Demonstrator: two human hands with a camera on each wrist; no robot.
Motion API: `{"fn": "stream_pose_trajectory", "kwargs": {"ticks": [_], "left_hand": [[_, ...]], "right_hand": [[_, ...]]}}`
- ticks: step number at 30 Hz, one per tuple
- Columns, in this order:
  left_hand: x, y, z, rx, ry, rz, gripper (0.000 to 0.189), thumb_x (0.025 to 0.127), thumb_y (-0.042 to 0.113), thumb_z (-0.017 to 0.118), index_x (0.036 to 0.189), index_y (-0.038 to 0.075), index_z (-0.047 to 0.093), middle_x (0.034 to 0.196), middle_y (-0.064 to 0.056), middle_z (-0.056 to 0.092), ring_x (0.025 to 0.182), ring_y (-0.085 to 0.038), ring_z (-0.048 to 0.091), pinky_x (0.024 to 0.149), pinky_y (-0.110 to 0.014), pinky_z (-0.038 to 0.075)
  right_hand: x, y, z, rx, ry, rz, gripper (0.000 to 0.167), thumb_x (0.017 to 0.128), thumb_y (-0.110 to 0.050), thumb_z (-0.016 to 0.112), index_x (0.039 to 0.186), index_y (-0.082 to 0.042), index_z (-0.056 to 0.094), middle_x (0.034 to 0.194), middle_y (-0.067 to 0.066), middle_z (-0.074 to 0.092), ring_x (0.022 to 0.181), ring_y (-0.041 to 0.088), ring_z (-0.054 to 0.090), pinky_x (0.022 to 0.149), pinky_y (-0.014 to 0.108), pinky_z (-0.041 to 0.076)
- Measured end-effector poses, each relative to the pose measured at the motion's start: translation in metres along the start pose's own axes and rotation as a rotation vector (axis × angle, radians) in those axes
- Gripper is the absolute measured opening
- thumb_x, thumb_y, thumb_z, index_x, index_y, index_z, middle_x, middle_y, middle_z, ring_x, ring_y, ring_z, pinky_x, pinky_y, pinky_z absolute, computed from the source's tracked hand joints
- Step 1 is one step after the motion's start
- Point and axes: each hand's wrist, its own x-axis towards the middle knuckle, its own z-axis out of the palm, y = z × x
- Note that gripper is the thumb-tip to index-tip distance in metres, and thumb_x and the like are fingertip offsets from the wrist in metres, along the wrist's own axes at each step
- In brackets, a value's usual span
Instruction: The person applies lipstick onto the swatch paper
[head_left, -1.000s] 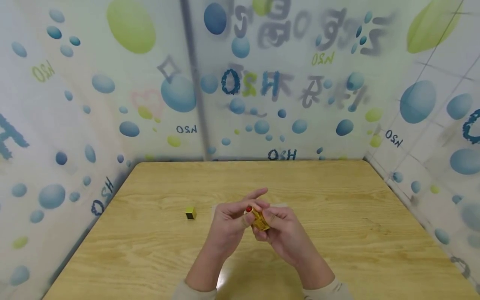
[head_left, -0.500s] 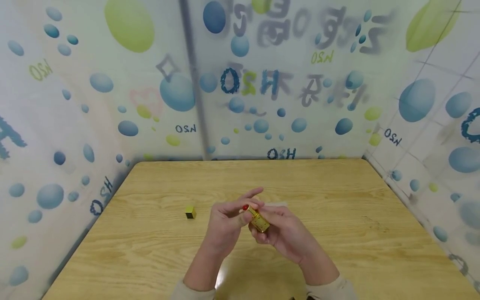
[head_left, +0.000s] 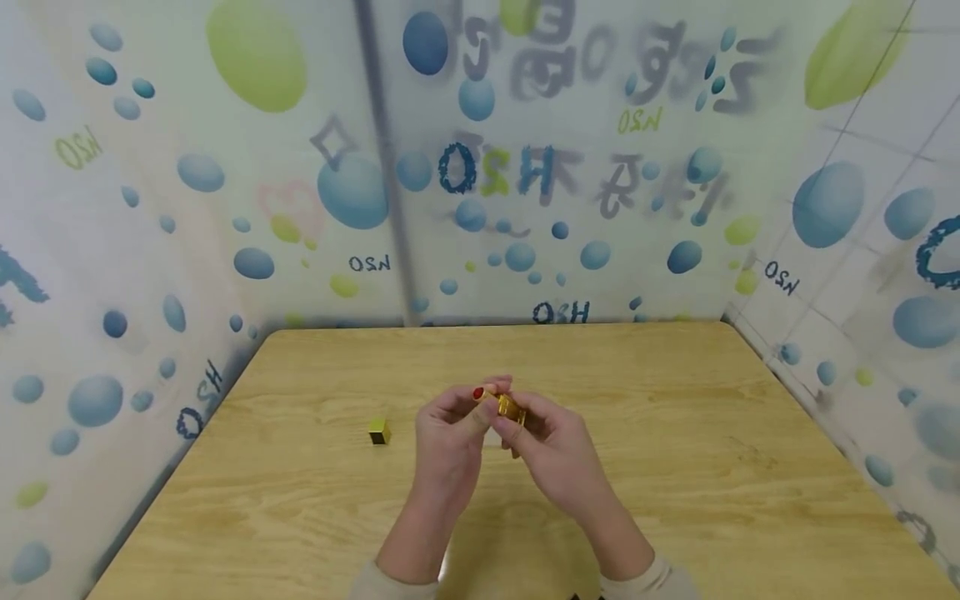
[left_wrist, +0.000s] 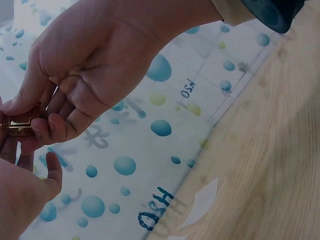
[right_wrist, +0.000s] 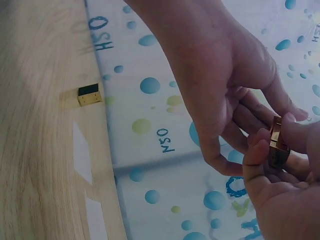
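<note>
A gold lipstick (head_left: 512, 408) with a red tip (head_left: 478, 393) is held between both hands above the table, tilted with the tip toward the upper left. My left hand (head_left: 448, 446) pinches the end near the tip between thumb and fingers. My right hand (head_left: 558, 454) grips the square gold base, its thumb along the near side. Both wrist views show the gold body (left_wrist: 20, 124) (right_wrist: 277, 142) between the fingers, which hide part of it. To the left of my hands, a gold square cap (head_left: 378, 432) lies on the table, its dark end facing me.
On the wooden table (head_left: 675, 467), white paper strips (right_wrist: 81, 155) lie beyond my hands, partly hidden in the head view. A patterned wall covering (head_left: 480, 275) rises behind the table's far edge and along both sides.
Both hands have moved up and slightly left in the head view with the lipstick. It has turned flatter, and my right fingers and thumb have shifted around its base. The cap stays put.
</note>
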Motion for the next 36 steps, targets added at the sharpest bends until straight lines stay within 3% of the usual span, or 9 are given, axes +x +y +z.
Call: {"fn": "stream_pose_trajectory", "kwargs": {"ticks": [11, 18, 25, 29, 36], "left_hand": [[0.001, -0.005, 0.009, -0.051, 0.078, -0.031, 0.02, 0.096, 0.001, 0.076, 0.089, 0.018, 0.082, 0.093, 0.002, 0.084, 0.104, -0.018, 0.081, 0.101, -0.029, 0.061], [0.0, -0.003, 0.014, -0.031, 0.09, -0.001, 0.019, 0.093, 0.0, 0.079, 0.088, 0.017, 0.082, 0.093, 0.0, 0.084, 0.1, -0.017, 0.082, 0.082, -0.022, 0.061], [-0.004, 0.0, 0.021, 0.007, 0.062, 0.061, 0.022, 0.095, -0.002, 0.076, 0.09, 0.019, 0.082, 0.095, 0.001, 0.084, 0.101, -0.016, 0.081, 0.071, -0.019, 0.056], [-0.006, 0.001, 0.023, 0.01, 0.038, 0.068, 0.023, 0.095, -0.002, 0.076, 0.091, 0.02, 0.082, 0.096, 0.002, 0.084, 0.102, -0.016, 0.081, 0.067, -0.018, 0.055], [-0.007, 0.001, 0.024, 0.005, 0.023, 0.074, 0.024, 0.095, -0.002, 0.075, 0.091, 0.021, 0.082, 0.098, 0.002, 0.084, 0.104, -0.016, 0.081, 0.065, -0.017, 0.054]], "right_hand": [[0.0, 0.007, 0.002, -0.105, 0.048, -0.143, 0.017, 0.104, -0.01, 0.067, 0.119, -0.007, 0.075, 0.082, 0.007, 0.064, 0.07, 0.012, 0.059, 0.06, 0.023, 0.052], [0.002, 0.009, -0.005, -0.096, -0.016, -0.237, 0.015, 0.106, -0.009, 0.063, 0.115, -0.002, 0.073, 0.076, 0.006, 0.058, 0.065, 0.005, 0.05, 0.055, 0.024, 0.046], [0.003, 0.007, -0.016, -0.002, -0.139, -0.153, 0.028, 0.109, -0.007, 0.058, 0.133, 0.001, 0.068, 0.086, 0.008, 0.06, 0.068, 0.004, 0.049, 0.061, 0.023, 0.046], [0.004, 0.007, -0.02, 0.081, -0.205, -0.14, 0.03, 0.111, -0.011, 0.056, 0.134, 0.004, 0.067, 0.093, 0.009, 0.063, 0.071, 0.006, 0.052, 0.064, 0.023, 0.048], [0.004, 0.005, -0.023, 0.11, -0.255, -0.137, 0.035, 0.112, -0.015, 0.054, 0.139, 0.005, 0.064, 0.087, 0.004, 0.057, 0.07, 0.008, 0.049, 0.063, 0.025, 0.045]]}}
